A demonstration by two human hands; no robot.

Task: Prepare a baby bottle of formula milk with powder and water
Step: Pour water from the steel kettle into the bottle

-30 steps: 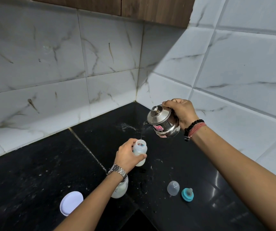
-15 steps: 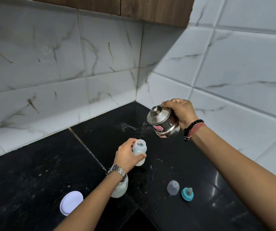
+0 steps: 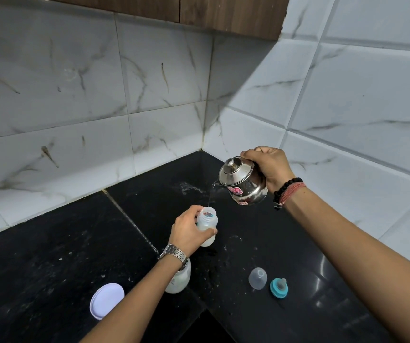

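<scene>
Nearest, at the front edge of the glossy black stone counter point(image 3: 50, 256): one round white plastic lid point(image 3: 106, 300), lying flat beside the left forearm. Just beyond, one squat translucent container of white powder point(image 3: 178, 280), standing upright and open, partly hidden under the left wrist with its metal-link wristwatch point(image 3: 174, 253). To the right, well clear of both arms: one clear domed plastic bottle cap point(image 3: 257, 278) and, just beside it, one teal screw ring fitted with a pale teat point(image 3: 279, 288), the two close together but not visibly touching. Scattered over the dark surface between them: white specks and small wet patches. Farther in, left hand point(image 3: 189, 232) wrapped around one small translucent baby bottle point(image 3: 207, 226), fingers and thumb closed on its body, mouth open upward, whitish contents in the lower part; base hidden by the thumb, so contact with the counter cannot be told. Above and right of it, right hand point(image 3: 268, 167), wrist ringed by one black bead bracelet and one reddish thread band, closed tight on the handle side of one small lidded stainless-steel kettle point(image 3: 242, 183) bearing a pink sticker, tilted spout-down to the left. From the spout, one thin stream of water point(image 3: 210, 198) dropping into the bottle's mouth. Farthest back: white marble-veined wall tiles point(image 3: 75, 95) meeting in a corner, under a brown wooden cabinet point(image 3: 223, 13).
</scene>
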